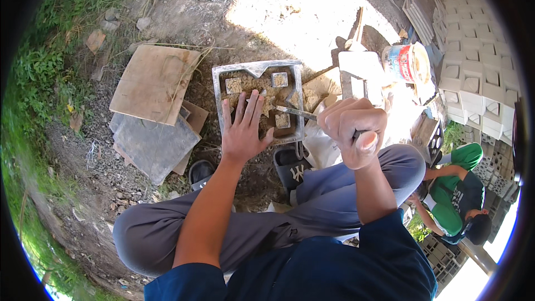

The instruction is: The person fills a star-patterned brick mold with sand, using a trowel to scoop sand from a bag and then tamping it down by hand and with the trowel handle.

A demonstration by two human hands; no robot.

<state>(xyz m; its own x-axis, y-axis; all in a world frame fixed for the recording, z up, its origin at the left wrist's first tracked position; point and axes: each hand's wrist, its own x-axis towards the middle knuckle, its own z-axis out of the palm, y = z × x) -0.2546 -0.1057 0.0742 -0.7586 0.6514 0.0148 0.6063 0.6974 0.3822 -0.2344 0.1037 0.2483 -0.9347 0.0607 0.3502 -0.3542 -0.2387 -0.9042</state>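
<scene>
A square grey mould (218, 96) lies on the ground in front of me, with damp sandy mix inside and small square blocks standing up in it. My left hand (244, 132) rests over its near left part, palm down and fingers spread, holding nothing. To the right of the mould, my right hand (355, 131) is a fist round the handle of a hand tool with a slim metal blade (298, 112). The blade points left over the mould's right rim; its tip is over the mix. The fist hides the handle, so the tool's exact kind is unclear.
Boards (153, 85) lie stacked at left, a grey sheet (156, 142) among them. A white bucket with a coloured label (408, 63) stands at right, near stacked pale blocks (473, 39). Another person (460, 195) sits at the right. My sandals (290, 170) are just below the mould.
</scene>
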